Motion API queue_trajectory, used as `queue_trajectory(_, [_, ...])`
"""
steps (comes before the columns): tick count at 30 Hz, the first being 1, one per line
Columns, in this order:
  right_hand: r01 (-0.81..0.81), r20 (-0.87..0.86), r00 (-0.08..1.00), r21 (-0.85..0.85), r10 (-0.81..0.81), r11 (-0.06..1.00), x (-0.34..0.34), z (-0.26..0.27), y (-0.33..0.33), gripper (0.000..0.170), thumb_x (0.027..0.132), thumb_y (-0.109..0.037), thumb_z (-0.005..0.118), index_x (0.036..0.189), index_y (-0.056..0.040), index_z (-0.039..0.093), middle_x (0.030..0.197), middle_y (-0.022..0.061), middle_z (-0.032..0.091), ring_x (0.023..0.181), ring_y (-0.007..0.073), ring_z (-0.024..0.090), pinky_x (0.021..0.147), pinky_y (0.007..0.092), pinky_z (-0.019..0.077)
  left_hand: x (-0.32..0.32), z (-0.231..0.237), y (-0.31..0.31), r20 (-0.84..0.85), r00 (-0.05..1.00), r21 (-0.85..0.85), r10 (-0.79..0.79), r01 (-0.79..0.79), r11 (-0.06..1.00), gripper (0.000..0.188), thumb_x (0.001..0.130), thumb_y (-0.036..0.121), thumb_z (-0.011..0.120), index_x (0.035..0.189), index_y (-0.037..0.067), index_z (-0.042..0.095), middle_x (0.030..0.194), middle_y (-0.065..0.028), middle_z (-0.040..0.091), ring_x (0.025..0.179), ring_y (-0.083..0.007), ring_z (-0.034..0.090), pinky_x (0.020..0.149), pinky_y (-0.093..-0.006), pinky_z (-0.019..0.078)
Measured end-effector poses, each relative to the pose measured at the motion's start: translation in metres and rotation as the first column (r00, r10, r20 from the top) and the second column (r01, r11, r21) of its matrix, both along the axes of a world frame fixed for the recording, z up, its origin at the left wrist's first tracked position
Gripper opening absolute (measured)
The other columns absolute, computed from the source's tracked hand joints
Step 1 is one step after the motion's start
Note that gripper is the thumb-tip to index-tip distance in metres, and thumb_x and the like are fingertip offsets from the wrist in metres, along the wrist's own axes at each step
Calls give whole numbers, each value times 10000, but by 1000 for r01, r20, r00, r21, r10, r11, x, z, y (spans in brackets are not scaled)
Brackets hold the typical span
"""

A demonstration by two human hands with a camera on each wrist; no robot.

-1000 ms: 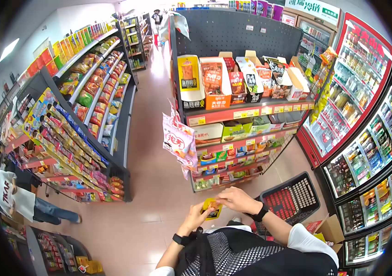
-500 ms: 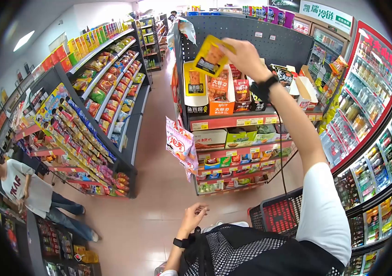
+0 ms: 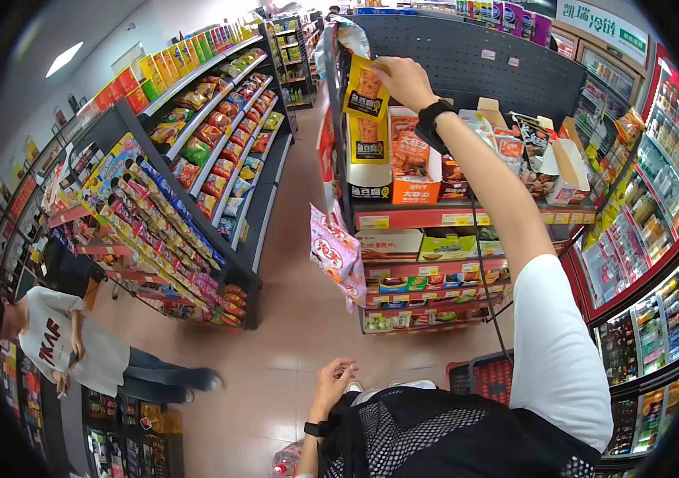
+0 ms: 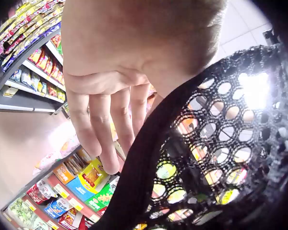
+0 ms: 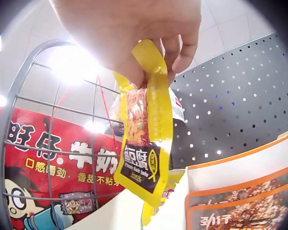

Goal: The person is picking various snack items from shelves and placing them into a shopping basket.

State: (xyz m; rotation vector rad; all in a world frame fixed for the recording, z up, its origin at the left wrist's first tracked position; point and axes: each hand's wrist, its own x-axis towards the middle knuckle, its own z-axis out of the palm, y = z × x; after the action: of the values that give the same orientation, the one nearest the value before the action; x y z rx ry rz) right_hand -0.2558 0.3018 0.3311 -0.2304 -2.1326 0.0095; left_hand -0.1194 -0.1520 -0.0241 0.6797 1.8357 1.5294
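Two hands show: the left hand (image 3: 331, 386), nearest, hangs loose before a black mesh vest (image 3: 435, 426), its fingers relaxed around nothing. A dark shopping basket (image 3: 457, 382) stands on the floor to the right. Farther out, the right hand (image 3: 405, 82) pinches a yellow pouch (image 3: 365, 88) by its upper corner (printed front toward the head camera), over a white box (image 3: 369, 174) of matching packets; whether they touch, I cannot tell. Just beside stands an orange box (image 3: 415, 190), with a perforated panel (image 3: 451, 60) behind.
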Motion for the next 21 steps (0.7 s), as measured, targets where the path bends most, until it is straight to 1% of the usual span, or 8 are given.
queue_trajectory(1, [-3, 6, 1000, -2, 3, 1000, -8, -4, -1, 236, 864, -279, 568, 994, -123, 687, 861, 139, 678, 797, 339, 647, 719, 433, 517, -7, -5, -3, 2, 1000, -3, -3, 3, 1000, 198, 909, 96, 564, 1048, -39, 604, 905, -124, 690, 782, -155, 663, 728, -273, 519])
queue_trajectory(3, [46, 176, 983, 2, -46, 999, -15, -14, 0, 257, 866, -288, 568, 1030, -129, 685, 868, 155, 677, 804, 345, 646, 733, 430, 516, -25, -8, -4, -5, 1000, 5, -11, 11, 1000, 193, 909, 92, 564, 1045, -39, 604, 902, -121, 690, 780, -153, 662, 725, -271, 519])
queue_trajectory(7, [69, 204, 978, -90, -50, 994, -17, -14, 14, 275, 846, -316, 595, 1034, -140, 692, 879, 159, 678, 817, 349, 647, 757, 424, 515, -48, -6, 4, -46, 997, 31, -64, 65, 997, 175, 905, 77, 564, 1032, -36, 605, 893, -113, 688, 772, -146, 658, 717, -263, 519])
queue_trajectory(13, [133, 267, 955, 1, -129, 991, -21, -13, 12, 247, 800, -274, 628, 1009, -170, 707, 913, 138, 682, 856, 332, 647, 768, 415, 519, -77, -6, 10, -85, 991, 47, -107, 111, 993, 165, 883, 64, 573, 1019, -13, 627, 868, -107, 699, 753, -153, 672, 692, -271, 532])
queue_trajectory(16, [80, 363, 926, 82, -104, 993, -32, -26, 0, 207, 778, -203, 622, 959, -153, 708, 908, 137, 679, 865, 319, 647, 768, 423, 519, -89, -6, 10, -81, 987, 40, -137, 140, 989, 154, 890, 64, 570, 1007, -21, 621, 866, -106, 695, 756, -153, 670, 698, -267, 528])
queue_trajectory(17, [107, 408, 898, 161, -164, 981, -41, -43, 9, 221, 765, -161, 606, 961, -147, 707, 913, 146, 678, 854, 323, 648, 754, 432, 522, -97, -7, 8, -73, 985, 27, -158, 160, 987, 148, 898, 65, 566, 999, -33, 613, 869, -106, 691, 764, -152, 667, 707, -263, 522])
queue_trajectory(19, [165, 522, 822, 166, -228, 972, -46, -47, 4, 243, 752, -129, 595, 964, -147, 711, 920, 156, 681, 859, 310, 652, 766, 414, 503, -106, -13, 6, -61, 985, 31, -163, 165, 986, 147, 898, 63, 565, 997, -33, 613, 869, -108, 691, 763, -152, 667, 708, -264, 522])
queue_trajectory(21, [159, 580, 777, 193, -243, 968, -47, -53, 2, 242, 750, -127, 601, 966, -137, 708, 927, 147, 677, 885, 298, 640, 778, 401, 480, -107, -16, 6, -50, 985, 35, -168, 170, 985, 145, 898, 62, 564, 996, -34, 612, 868, -110, 691, 762, -153, 668, 709, -266, 523])
